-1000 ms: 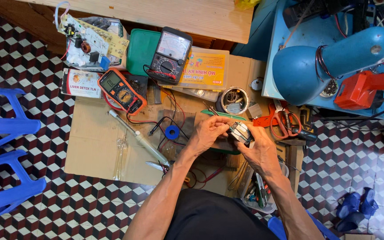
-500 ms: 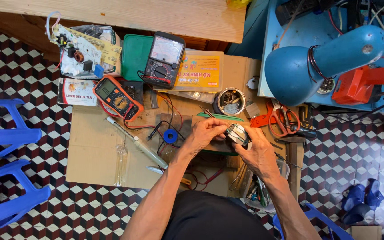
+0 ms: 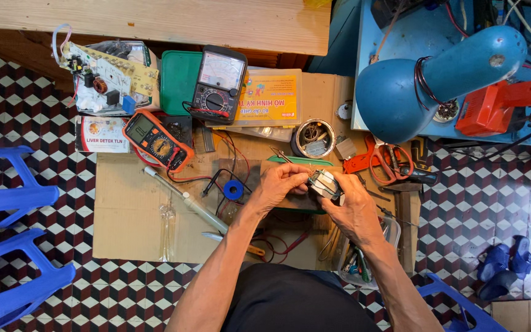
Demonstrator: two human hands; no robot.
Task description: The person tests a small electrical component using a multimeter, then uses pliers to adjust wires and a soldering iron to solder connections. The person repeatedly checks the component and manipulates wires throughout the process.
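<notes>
Both hands — left hand (image 3: 279, 184) and right hand (image 3: 353, 209) — pinch a small, blocky metal part (image 3: 325, 183) between their fingers above the flat brown cardboard sheet (image 3: 130, 209), near a round tin (image 3: 313, 138); its long axis cannot be told.

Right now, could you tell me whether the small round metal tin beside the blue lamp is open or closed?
Open. The round metal tin has no lid on, and small parts show inside it from above.
</notes>
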